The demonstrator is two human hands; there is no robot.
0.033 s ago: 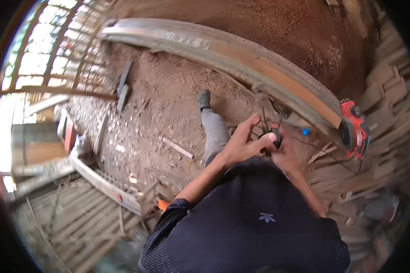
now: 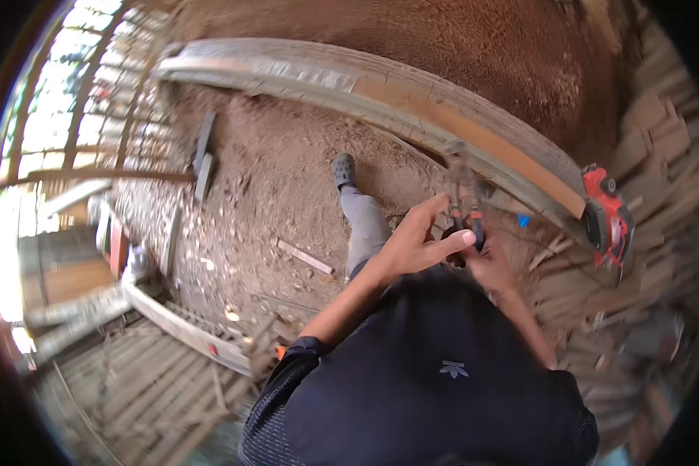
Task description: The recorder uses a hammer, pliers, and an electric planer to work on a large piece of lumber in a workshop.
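Near the middle of the head view, my left hand [image 2: 423,245] is closed on a metal hand tool [image 2: 466,210] with red-and-black handles, its thumb across the lower ends. My right hand [image 2: 489,264], partly blurred, also grips the handles from the right. The tool's grey head points up toward a long weathered wooden beam [image 2: 396,101] with a paler orange-brown strip along it. A red power planer [image 2: 610,217] sits at the beam's right end, and a small blue object [image 2: 523,221] lies below the beam.
My leg and shoe [image 2: 344,171] rest on dirt ground with scattered chips and offcuts [image 2: 303,255]. A slatted wooden structure [image 2: 194,334] is at lower left, a bamboo lattice wall [image 2: 85,85] at upper left, stacked planks [image 2: 652,140] on the right.
The tool's red-and-black handles show more between my hands and stand a little more upright. The view has shifted slightly; both hands stay in about the same place.
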